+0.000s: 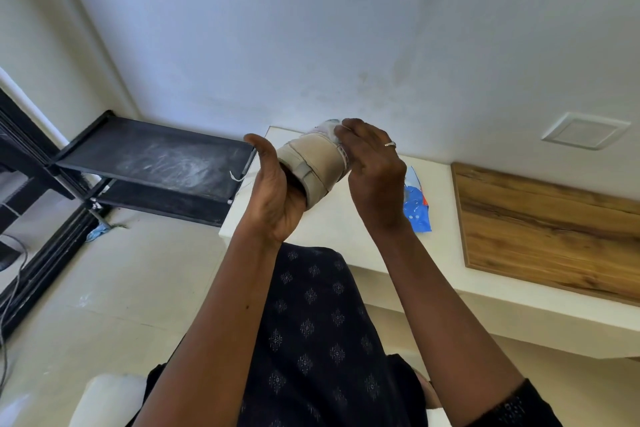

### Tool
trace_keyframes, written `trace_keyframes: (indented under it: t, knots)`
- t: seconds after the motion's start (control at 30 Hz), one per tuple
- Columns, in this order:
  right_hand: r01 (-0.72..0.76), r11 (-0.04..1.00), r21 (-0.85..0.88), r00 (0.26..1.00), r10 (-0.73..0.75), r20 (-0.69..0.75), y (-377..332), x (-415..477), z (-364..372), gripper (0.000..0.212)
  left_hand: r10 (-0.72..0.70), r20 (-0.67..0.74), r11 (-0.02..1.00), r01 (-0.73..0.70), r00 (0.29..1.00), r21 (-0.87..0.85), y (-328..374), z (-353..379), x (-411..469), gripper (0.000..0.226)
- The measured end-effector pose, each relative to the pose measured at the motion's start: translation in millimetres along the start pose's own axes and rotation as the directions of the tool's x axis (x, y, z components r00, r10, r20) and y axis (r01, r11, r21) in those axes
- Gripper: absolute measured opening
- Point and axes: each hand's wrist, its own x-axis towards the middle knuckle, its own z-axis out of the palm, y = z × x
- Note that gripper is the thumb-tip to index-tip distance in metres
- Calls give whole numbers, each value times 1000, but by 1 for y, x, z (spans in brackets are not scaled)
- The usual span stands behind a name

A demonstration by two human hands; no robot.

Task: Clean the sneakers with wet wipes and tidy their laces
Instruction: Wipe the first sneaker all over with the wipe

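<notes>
Aloft, sneaker (313,163) between left hand (277,199) and right hand (375,166) with wipe (329,126).

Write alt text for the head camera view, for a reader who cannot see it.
A person holds a beige sneaker up in the left hand, while the right hand presses a wet wipe against its far end. Behind the hands, a blue wipes pack lies on a white counter, with a black shoe rack to the left.
</notes>
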Motion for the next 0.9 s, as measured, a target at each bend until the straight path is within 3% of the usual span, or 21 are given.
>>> trace_keyframes:
  t: [0.1,0.23,0.33,0.47,0.63,0.77,0.9]
  knots:
    - [-26,999,40,995,29,-91,-5,-5,0,49,-22,21,995,24,1000,-94,0,-3,3,101]
    - [-106,993,45,983,111,-144,0,-20,5,24,-30,-5,987,29,1000,-156,-1,-4,3,102]
    - [-182,978,97,974,193,-117,3,-35,12,34,-14,-48,972,2,999,-237,0,-5,3,99]
    - [-280,947,157,956,289,-41,0,-58,20,23,7,-54,904,-30,999,-427,4,-16,12,93]
    - [-404,887,226,905,424,-46,-12,-50,25,23,9,-36,881,-25,999,-473,5,-18,15,92]
    - [-345,901,263,907,392,-153,-23,-29,22,22,-4,9,885,8,1000,-465,3,-16,13,90]
    - [-254,950,184,940,287,-185,-26,-11,23,20,-24,20,886,30,1000,-462,-2,-4,7,87]
